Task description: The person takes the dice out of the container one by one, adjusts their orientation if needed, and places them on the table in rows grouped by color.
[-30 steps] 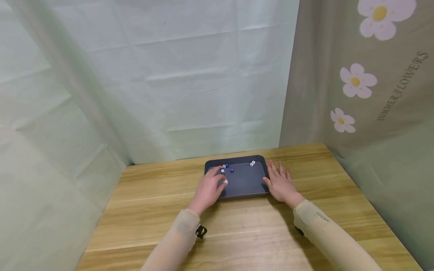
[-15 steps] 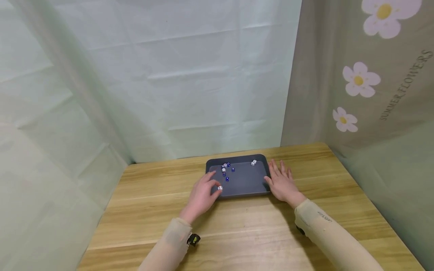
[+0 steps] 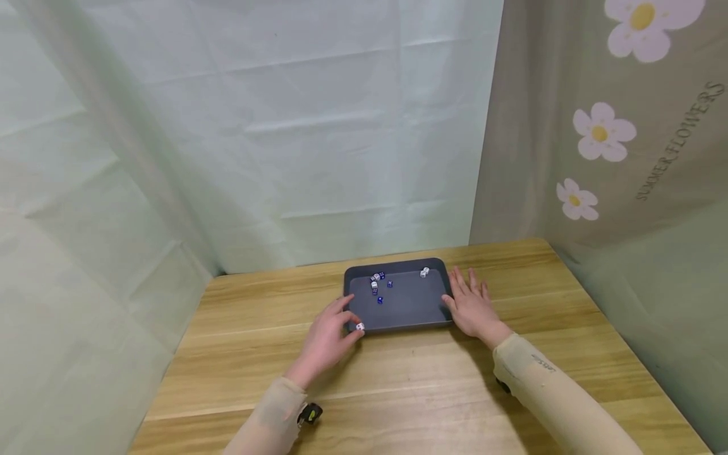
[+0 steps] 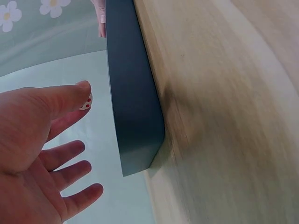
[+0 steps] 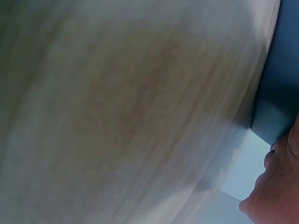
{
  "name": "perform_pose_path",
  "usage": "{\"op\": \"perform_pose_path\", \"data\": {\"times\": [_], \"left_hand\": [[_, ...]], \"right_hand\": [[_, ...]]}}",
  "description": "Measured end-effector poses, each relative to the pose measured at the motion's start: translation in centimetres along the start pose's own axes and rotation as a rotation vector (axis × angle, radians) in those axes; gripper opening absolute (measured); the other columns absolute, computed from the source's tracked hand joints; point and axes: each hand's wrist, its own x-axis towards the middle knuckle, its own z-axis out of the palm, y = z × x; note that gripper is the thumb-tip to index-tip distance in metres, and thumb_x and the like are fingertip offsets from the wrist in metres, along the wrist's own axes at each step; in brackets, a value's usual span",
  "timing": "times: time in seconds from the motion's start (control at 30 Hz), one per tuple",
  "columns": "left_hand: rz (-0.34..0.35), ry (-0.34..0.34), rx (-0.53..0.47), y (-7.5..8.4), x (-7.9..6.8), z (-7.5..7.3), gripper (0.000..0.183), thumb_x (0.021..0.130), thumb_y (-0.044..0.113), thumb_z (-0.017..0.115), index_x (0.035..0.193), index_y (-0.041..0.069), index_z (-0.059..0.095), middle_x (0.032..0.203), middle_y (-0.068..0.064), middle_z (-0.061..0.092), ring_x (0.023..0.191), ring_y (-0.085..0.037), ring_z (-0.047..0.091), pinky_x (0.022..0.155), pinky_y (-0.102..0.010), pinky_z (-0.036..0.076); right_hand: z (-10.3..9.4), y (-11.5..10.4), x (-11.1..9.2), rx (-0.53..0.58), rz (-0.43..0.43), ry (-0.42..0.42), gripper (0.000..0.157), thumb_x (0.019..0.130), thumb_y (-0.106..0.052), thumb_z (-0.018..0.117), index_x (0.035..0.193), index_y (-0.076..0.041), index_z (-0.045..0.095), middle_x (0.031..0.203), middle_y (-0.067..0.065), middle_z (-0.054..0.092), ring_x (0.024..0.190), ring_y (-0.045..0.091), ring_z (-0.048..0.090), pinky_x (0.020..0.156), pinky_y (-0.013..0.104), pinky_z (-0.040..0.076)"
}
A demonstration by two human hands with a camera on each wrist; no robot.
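Between thumb and index finger, my left hand (image 3: 325, 341) pinches a white die (image 3: 360, 327) above the near left corner of a dark grey tray (image 3: 412, 309). Red pips show on that die (image 4: 87, 103) in the left wrist view, where the other fingers are spread apart. Blue dice and white dice lie in the tray's left part, among them a blue die (image 3: 380, 300) nearest the hand. Two white dice (image 3: 424, 272) sit together at the far right inside. My right hand (image 3: 473, 309) rests against the tray's right side, fingers straight, thumb over the rim.
The tray stands on a wooden table (image 3: 398, 392) near its back edge. Pale cloth (image 3: 341, 126) hangs behind and to the left. A curtain with printed flowers (image 3: 604, 133) hangs at the right.
My left hand has drawn the white die toward the tray's near left corner, moving left and nearer to me. The right hand stays at the tray's side.
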Motion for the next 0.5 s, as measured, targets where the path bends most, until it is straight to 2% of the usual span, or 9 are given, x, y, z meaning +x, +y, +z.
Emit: {"op": "perform_pose_path", "data": {"times": [0.33, 0.5], "left_hand": [[0.048, -0.019, 0.036, -0.8, -1.6, -0.8, 0.013, 0.092, 0.018, 0.086, 0.103, 0.01, 0.082, 0.157, -0.022, 0.053, 0.147, -0.047, 0.046, 0.121, -0.063, 0.034], [0.045, -0.028, 0.032, -1.1, -2.1, -1.2, 0.01, 0.088, 0.017, 0.089, 0.094, 0.014, 0.081, 0.157, -0.023, 0.053, 0.147, -0.048, 0.046, 0.119, -0.066, 0.035]], "right_hand": [[0.1, -0.2, 0.0, 0.001, -0.001, 0.001, 0.068, 0.118, -0.037, 0.034, 0.169, 0.001, 0.011, 0.178, 0.021, 0.003, 0.161, 0.051, -0.005, 0.124, 0.073, 0.001], [0.0, -0.3, -0.2, -0.001, 0.007, -0.003, 0.068, 0.118, -0.037, 0.034, 0.169, 0.002, 0.011, 0.178, 0.02, 0.003, 0.161, 0.05, -0.006, 0.124, 0.072, 0.001]]}}
